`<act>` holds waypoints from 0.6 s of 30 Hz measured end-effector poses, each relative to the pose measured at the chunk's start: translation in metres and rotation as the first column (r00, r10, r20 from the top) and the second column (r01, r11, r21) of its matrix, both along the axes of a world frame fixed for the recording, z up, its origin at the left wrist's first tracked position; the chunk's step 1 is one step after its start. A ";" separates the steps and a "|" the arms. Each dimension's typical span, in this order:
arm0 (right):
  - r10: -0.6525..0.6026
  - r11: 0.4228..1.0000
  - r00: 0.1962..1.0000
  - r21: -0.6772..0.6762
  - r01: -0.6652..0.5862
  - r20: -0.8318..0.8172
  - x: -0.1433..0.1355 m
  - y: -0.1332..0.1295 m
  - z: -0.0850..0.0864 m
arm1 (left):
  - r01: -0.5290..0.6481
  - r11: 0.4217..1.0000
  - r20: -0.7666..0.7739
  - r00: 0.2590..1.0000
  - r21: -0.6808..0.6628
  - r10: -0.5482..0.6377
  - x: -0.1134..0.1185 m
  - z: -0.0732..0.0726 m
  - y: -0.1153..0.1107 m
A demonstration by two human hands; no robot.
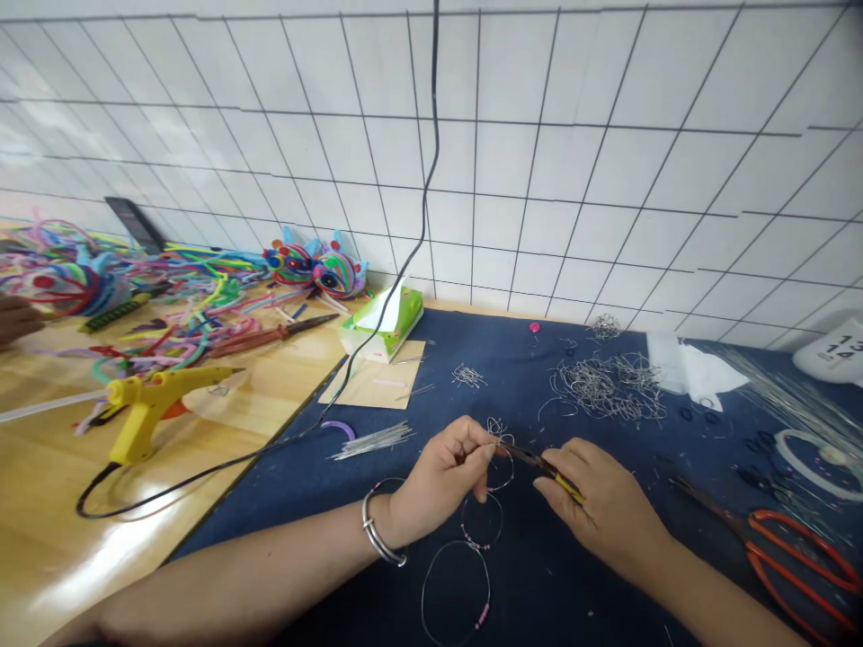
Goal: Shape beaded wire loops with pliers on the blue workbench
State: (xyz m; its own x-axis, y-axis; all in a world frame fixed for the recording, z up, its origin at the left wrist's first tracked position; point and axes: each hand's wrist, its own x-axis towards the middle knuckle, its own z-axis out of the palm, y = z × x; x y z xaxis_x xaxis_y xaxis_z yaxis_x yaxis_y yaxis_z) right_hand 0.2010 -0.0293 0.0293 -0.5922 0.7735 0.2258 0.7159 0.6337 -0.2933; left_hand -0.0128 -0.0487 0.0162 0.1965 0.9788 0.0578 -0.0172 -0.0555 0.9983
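- At far left, a yellow hot-glue gun (138, 418) lies by coloured pipe cleaners (195, 267).
- Its black cord (378, 325) crosses before a green tissue box (404, 331).
- Centre: left hand (449, 472) pinches a beaded wire ring (511, 472).
- Right hand (593, 494) wraps pliers (549, 468), tips at the ring; jaw gap unclear.
- Far right: orange-handled scissors (759, 532); white container (817, 357) reading "13 14".

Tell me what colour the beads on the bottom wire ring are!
Pink; the beads show best in the head view.
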 end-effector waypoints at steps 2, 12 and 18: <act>0.003 1.000 1.000 0.007 -0.003 -0.005 0.000 0.000 0.000 | 0.005 1.000 -0.003 1.000 0.000 -0.005 -0.001 0.000 0.001; 0.028 0.998 1.000 0.052 -0.027 -0.012 0.002 0.003 -0.002 | 0.047 0.997 0.083 0.996 -0.057 -0.042 -0.002 0.003 0.005; 0.028 0.999 1.000 0.030 -0.028 -0.004 0.001 0.002 -0.004 | 0.026 0.999 0.022 0.999 -0.023 -0.026 -0.003 -0.001 0.005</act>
State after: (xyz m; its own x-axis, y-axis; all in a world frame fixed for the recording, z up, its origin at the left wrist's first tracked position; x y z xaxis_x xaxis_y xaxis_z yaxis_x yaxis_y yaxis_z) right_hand 0.2025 -0.0274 0.0254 -0.6125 0.7495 0.2512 0.6964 0.6620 -0.2772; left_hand -0.0162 -0.0436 0.0154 0.2208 0.9745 0.0401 -0.0405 -0.0319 0.9987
